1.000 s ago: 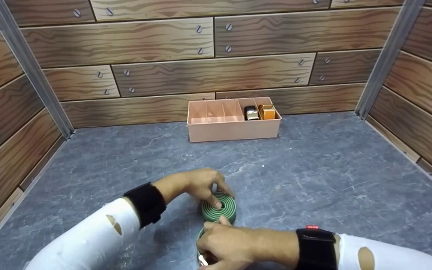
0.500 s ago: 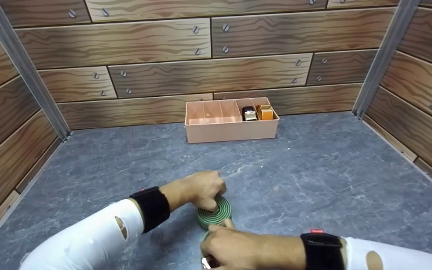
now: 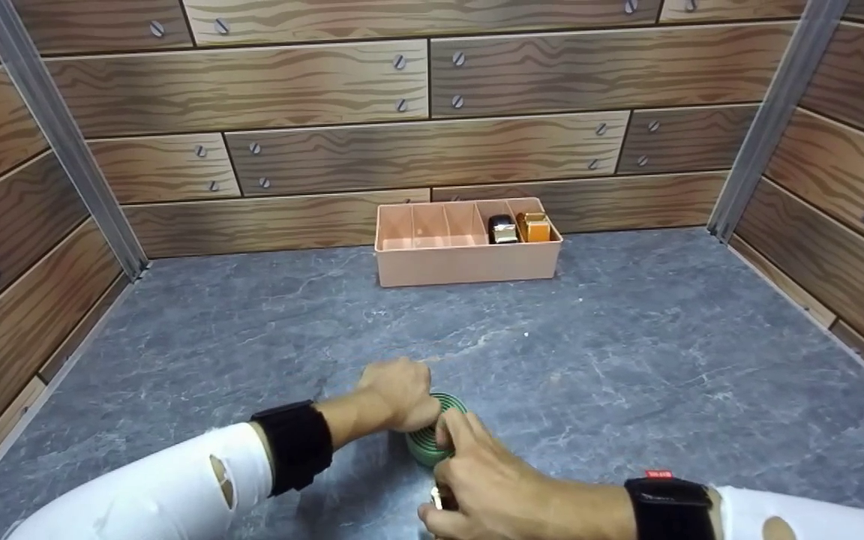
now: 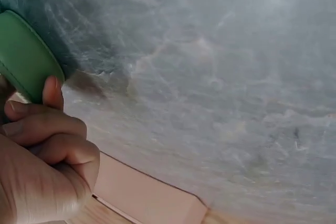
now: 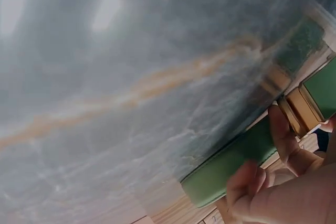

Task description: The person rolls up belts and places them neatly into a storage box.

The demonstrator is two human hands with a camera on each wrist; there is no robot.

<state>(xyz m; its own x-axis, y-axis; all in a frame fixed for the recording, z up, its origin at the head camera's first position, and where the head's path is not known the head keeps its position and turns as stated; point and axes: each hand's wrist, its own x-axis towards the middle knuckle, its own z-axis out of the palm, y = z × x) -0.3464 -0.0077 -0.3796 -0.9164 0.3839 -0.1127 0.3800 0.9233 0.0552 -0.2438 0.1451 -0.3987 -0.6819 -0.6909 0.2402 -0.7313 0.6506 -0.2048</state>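
A green belt (image 3: 426, 451) stands on its edge on the grey surface, wound into a coil. Its gold buckle (image 5: 300, 110) shows by my right fingers in the right wrist view. My left hand (image 3: 400, 391) grips the coil from its left side, fingers curled; its thumb is hard to make out in the head view. At the coil's front right, my right hand (image 3: 483, 474) holds the belt's free end near the buckle, with its index finger bent against the coil. The left wrist view shows the coil's smooth outer side beside my curled left fingers (image 4: 52, 129).
A pink divided box (image 3: 469, 267) stands against the back wall. A rolled black belt (image 3: 502, 231) and a rolled orange belt (image 3: 536, 229) sit in its two right compartments; the left ones show bare bottoms. Wood-patterned walls (image 3: 327, 82) close off the back and sides.
My left hand has turned over the coil, from spread thumb and fingers to curled ones. My right hand has shifted right and closer against the coil, bringing the buckle along.
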